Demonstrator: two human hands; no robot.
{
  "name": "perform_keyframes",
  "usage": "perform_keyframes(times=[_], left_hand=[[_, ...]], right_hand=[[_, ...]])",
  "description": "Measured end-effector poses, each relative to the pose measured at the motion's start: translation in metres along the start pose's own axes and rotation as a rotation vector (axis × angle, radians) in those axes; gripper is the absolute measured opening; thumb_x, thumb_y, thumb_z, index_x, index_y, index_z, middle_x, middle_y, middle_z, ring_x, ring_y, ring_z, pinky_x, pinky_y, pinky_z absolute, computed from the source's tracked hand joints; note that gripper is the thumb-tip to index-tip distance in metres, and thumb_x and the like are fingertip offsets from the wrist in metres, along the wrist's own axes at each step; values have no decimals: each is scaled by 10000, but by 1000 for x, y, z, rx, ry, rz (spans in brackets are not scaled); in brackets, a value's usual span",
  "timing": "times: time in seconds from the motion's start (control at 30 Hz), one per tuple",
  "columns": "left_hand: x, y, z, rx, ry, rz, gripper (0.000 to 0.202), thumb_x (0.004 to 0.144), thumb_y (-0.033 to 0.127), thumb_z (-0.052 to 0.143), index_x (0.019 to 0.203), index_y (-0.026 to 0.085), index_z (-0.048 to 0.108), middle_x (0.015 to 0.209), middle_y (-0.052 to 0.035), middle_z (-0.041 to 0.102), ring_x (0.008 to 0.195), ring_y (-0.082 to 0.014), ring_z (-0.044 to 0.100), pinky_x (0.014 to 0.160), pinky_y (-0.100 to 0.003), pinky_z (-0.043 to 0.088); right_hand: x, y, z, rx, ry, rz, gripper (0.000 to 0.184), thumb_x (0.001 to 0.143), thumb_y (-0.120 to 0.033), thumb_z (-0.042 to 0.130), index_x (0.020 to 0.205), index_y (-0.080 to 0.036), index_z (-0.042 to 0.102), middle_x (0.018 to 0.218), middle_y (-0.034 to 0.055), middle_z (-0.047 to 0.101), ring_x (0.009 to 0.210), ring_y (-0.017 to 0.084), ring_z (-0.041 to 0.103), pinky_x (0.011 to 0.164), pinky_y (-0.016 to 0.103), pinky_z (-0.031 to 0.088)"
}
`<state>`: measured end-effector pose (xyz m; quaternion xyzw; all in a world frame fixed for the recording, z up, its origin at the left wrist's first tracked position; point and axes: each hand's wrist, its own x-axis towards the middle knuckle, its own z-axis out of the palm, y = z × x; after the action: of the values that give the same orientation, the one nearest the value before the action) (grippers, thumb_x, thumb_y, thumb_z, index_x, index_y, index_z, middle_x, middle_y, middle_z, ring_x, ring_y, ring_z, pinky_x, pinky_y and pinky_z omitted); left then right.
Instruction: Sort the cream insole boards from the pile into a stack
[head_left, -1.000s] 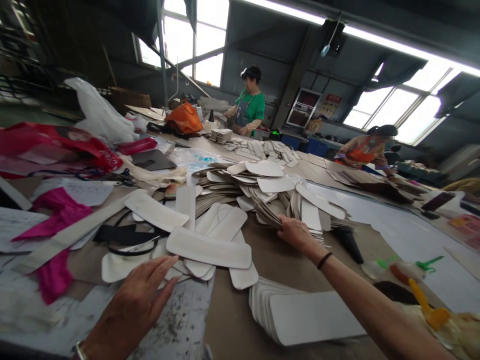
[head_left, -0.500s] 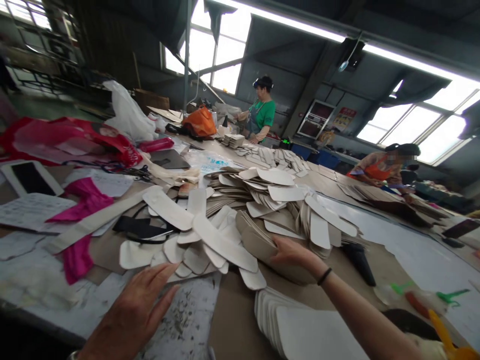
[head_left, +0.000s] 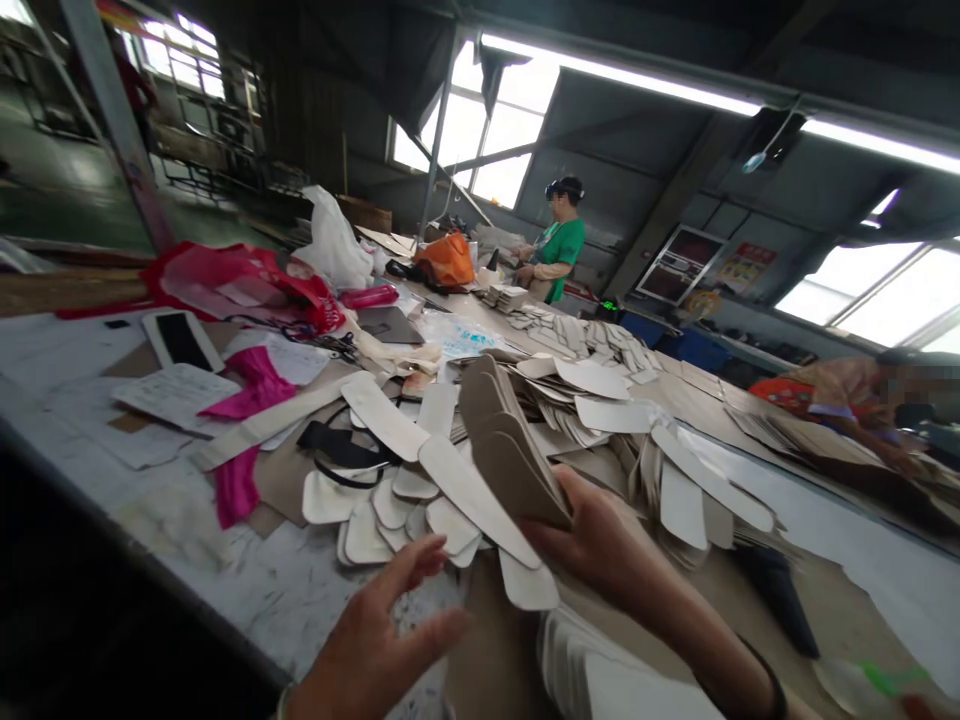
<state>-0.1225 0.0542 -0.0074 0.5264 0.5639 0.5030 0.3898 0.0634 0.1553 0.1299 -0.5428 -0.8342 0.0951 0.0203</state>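
My right hand grips a stack of grey-brown cardboard pieces with rounded ends, tilted up off the pile. My left hand is apart from it at the lower middle, thumb and fingers spread, holding nothing. Just beyond that hand lie loose white strips with rounded ends, overlapping one another. A fanned stack of white pieces sits at the bottom, below my right forearm. More white and grey pieces are heaped behind my right hand.
A black cone-shaped object lies on the right. Magenta cloth, a white phone-like device, papers and a red bag cover the left side. One co-worker in green stands at the back; another bends over sheets at right.
My right hand has lifted the cardboard stack and tipped it upright. My left hand has moved right and its fingers have spread. The view has swung to the left.
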Motion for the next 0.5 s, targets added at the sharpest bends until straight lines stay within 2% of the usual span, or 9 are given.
perform_keyframes(times=[0.03, 0.1, 0.2, 0.3, 0.37, 0.43, 0.5], left_hand=[[1, 5, 5, -185, -9, -42, 715, 676, 567, 665, 1268, 229, 449, 1246, -119, 580, 1181, -280, 511, 990, -410, 434], [2, 17, 9, -540, 13, -52, 910, 613, 623, 687, 1352, 234, 324, 1338, -129, 496, 1264, -305, 414, 1045, -430, 366], [-1, 34, -3, -881, 136, -48, 902, 652, 507, 724, 1384, 279, 247, 1341, -80, 496, 1256, -276, 425, 1082, -394, 317], [-14, 36, -26, -944, 248, -12, 908, 619, 412, 776, 1371, 319, 275, 1305, -33, 530, 1262, -263, 416, 1090, -373, 304], [-24, 27, -42, -945, 309, 1, 879, 623, 391, 776, 1361, 333, 303, 1297, -19, 541, 1257, -264, 422, 1082, -378, 314], [-35, 16, -56, -998, 323, -47, 771, 654, 411, 744, 1326, 326, 376, 1256, -14, 577, 1211, -267, 476, 1050, -390, 355], [-45, 7, -68, -1088, 264, -169, 593, 706, 485, 669, 1231, 259, 513, 1118, -40, 659, 1115, -284, 557, 985, -410, 419]], right_hand=[[-2, -21, 3, 71, -15, -36, 277, 737, -417, 588, 894, -207, 498, 776, 44, 661, 716, 214, 611, 547, 249, 306], [-5, -60, 15, 138, -39, -131, 250, 731, -388, 570, 879, -200, 497, 751, 45, 661, 697, 222, 620, 537, 252, 299], [-9, -104, 43, 151, -77, -286, 198, 747, -252, 492, 930, -176, 492, 791, 74, 664, 723, 259, 644, 555, 277, 326], [-12, -129, 62, 202, -139, -421, 371, 747, -219, 476, 1107, -134, 447, 1012, 145, 643, 890, 297, 632, 654, 313, 403], [-13, -139, 65, 256, -184, -484, 488, 728, -256, 526, 1186, -132, 411, 1109, 164, 607, 971, 303, 604, 720, 327, 428], [-14, -146, 60, 361, -245, -535, 526, 695, -305, 603, 1177, -175, 435, 1085, 115, 618, 948, 274, 609, 731, 304, 439], [-16, -154, 54, 478, -354, -580, 547, 637, -384, 699, 1117, -234, 483, 1004, 40, 641, 871, 235, 626, 707, 270, 444]])
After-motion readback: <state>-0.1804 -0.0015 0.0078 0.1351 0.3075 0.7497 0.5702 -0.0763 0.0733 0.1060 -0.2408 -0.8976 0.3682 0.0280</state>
